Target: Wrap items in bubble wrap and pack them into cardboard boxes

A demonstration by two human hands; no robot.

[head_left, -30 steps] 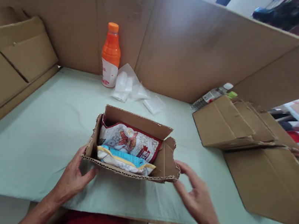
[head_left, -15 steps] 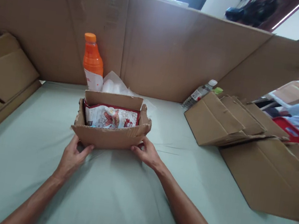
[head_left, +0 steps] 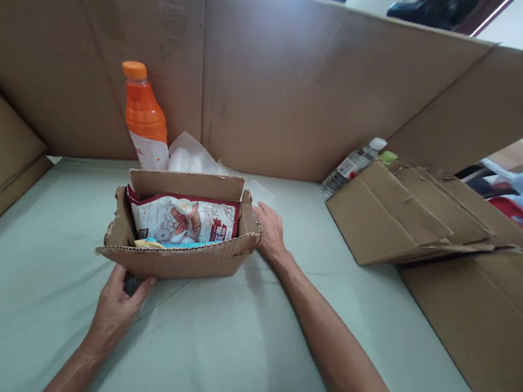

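My left hand sits at the near left of the cardboard box, thumb and forefinger spread apart with their tips at its lower edge; whether they pinch it I cannot tell; my right hand lies against the box's right end, its hold partly hidden, so I cannot tell how firmly it closes; between my hands, inside the open box, a red-edged packet leans behind a blue and yellow packet; beyond my left hand, past the box, stand an orange bottle and some clear plastic bags; farther right of my right hand, a clear bottle tilts beside more cardboard boxes; pale cloth spreads beneath everything.
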